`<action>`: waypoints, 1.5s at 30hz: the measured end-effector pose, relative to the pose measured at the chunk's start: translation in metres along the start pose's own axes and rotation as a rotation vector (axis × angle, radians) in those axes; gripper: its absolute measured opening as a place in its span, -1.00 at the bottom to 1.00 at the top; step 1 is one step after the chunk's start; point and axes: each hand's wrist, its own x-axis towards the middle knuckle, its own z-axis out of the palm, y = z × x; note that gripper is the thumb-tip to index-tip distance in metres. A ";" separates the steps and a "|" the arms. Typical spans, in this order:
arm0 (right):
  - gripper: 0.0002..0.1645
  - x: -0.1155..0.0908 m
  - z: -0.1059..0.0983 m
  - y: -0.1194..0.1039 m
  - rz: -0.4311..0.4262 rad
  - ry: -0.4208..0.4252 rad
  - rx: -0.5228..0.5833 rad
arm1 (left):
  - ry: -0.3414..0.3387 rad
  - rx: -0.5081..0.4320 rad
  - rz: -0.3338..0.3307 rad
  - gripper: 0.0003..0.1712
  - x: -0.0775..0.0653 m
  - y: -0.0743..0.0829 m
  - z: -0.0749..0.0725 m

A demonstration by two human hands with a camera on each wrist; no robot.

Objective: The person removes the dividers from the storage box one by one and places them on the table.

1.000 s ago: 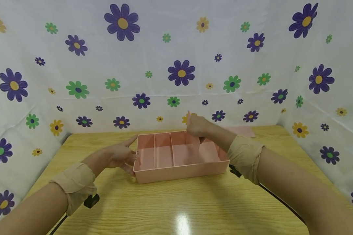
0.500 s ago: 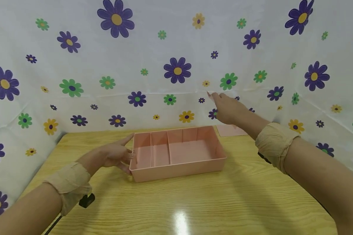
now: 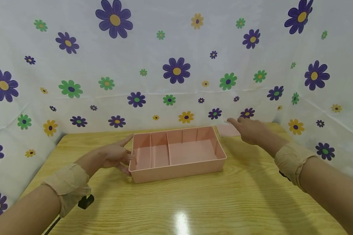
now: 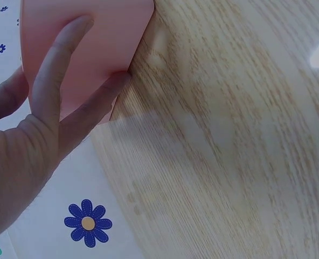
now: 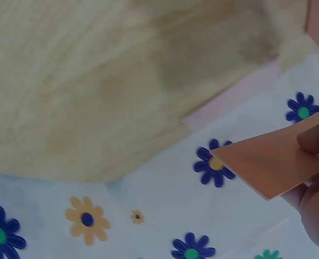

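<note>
A pink box [image 3: 177, 173] with upright dividers stands on the wooden table. My left hand [image 3: 114, 156] braces its left end. In the left wrist view, extended fingers [image 4: 51, 81] lie spread against the box's outer end wall [image 4: 100, 48]. My right hand [image 3: 251, 130] is raised to the right of the box and pinches a thin, flat pink divider [image 5: 272, 156] between thumb and fingers. From the head view the divider is mostly hidden behind that hand. Behind it, a flat pink sheet [image 3: 226, 130] lies along the table's back edge.
The light wooden table [image 3: 153, 209] meets a flowered white cloth [image 3: 153, 52] at the back and sides. One divider [image 3: 168, 148] splits the box near its middle, with a wide compartment [image 3: 194, 151] to its right.
My right hand has lifted the pink divider out of the box, then carried it right and lowered it toward the pink sheet. The left hand has stayed at the box's left end.
</note>
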 end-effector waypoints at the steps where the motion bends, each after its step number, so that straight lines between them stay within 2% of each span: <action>1: -0.24 -0.002 0.007 0.002 -0.014 0.001 0.004 | 0.000 -0.004 0.001 0.10 0.000 0.000 0.000; 5: -0.25 -0.012 0.035 0.006 -0.092 0.011 0.005 | 0.008 -0.006 -0.001 0.11 -0.001 0.000 0.000; 9: -0.44 -0.020 0.053 0.007 -0.196 0.049 0.025 | 0.008 -0.006 -0.004 0.10 -0.003 -0.001 0.000; 12: -0.53 -0.022 0.059 0.009 -0.292 0.082 0.044 | 0.007 -0.009 0.001 0.10 -0.005 -0.002 -0.001; 15: -0.48 -0.021 0.060 0.012 -0.371 0.082 0.049 | 0.004 -0.013 0.010 0.09 -0.008 -0.003 -0.003; 17: -0.43 -0.019 0.059 0.014 -0.400 0.050 0.047 | 0.005 -0.013 0.013 0.11 -0.010 -0.002 -0.005; 21: -0.52 -0.015 0.058 0.014 -0.312 -0.056 0.131 | -0.001 -0.005 0.017 0.11 -0.010 -0.001 -0.005; 24: -0.59 -0.011 0.058 0.012 -0.237 -0.075 0.197 | 0.001 0.001 0.014 0.11 -0.009 0.000 -0.005; 30: -0.61 -0.004 0.062 0.010 -0.274 -0.022 0.157 | 0.016 -0.001 0.003 0.13 -0.007 -0.002 -0.005; 40: -0.56 -0.003 0.066 0.015 -0.206 -0.072 0.180 | 0.004 -0.004 0.002 0.09 -0.003 -0.001 -0.002; 45: -0.53 -0.002 0.067 0.017 -0.197 -0.081 0.158 | -0.004 -0.001 -0.001 0.11 -0.002 0.001 -0.001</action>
